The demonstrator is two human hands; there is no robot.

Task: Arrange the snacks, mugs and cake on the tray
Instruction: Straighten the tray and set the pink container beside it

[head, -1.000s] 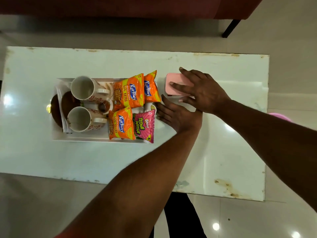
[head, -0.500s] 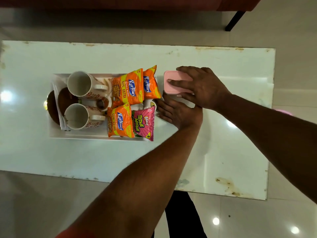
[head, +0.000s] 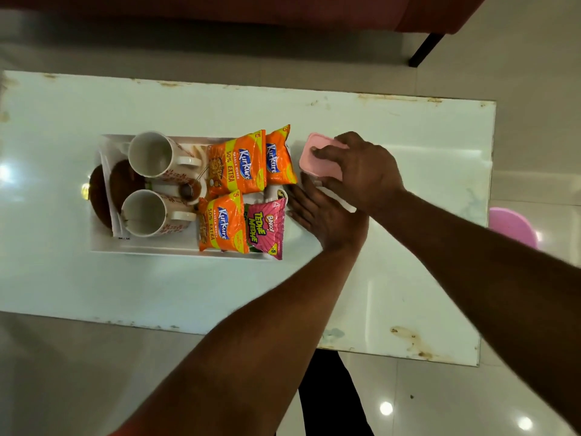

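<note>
A white tray [head: 147,248] lies on the white table [head: 393,278]. On it stand two patterned mugs [head: 157,154] [head: 149,212], brown cakes [head: 124,182] at the left end, orange snack packets [head: 237,166] [head: 278,155] [head: 221,221] and a pink packet [head: 264,226]. Just right of the tray sits a pink lidded box [head: 316,155]. My right hand [head: 361,169] rests on top of the box, fingers curled over its lid. My left hand [head: 323,215] lies flat beneath it, fingers at the box's near side, beside the tray's right end.
A small strainer [head: 188,190] lies between the mugs and packets. A dark red sofa [head: 283,11] runs beyond the far table edge, with a black leg [head: 423,51] on the right. A pink tub [head: 511,225] stands on the floor past the table's right edge.
My right hand has slid slightly left over the pink box and curled its fingers onto the lid. My left hand stays beside the tray's right end.
</note>
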